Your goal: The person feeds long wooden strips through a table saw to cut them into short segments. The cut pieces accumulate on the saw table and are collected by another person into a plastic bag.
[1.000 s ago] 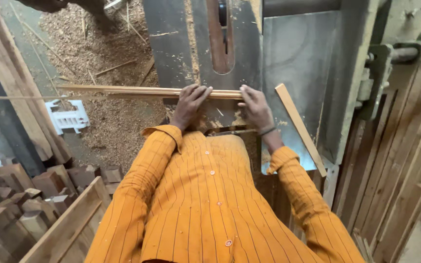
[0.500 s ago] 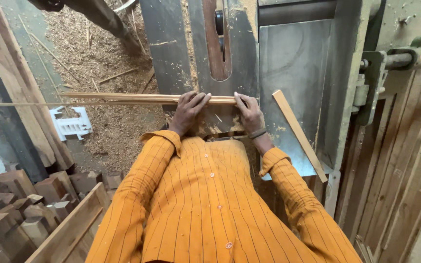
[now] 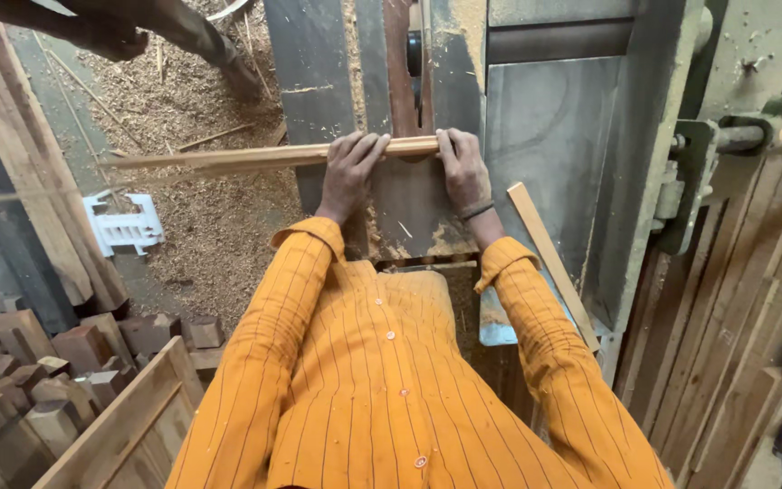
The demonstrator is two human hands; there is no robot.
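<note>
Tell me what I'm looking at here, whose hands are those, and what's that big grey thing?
The camera sits on a person's head and looks down, so you see their orange striped shirt and their own two hands. The left hand and the right hand both press on a long thin wooden strip that lies crosswise. Under it is a grey metal machine table for working wood, dusty with a slot running up its middle. A second wooden strip lies slanted on the table near the right wrist. The floor at the left is covered in sawdust, with a small white plastic piece lying there. Wooden blocks are piled at the lower left.
</note>
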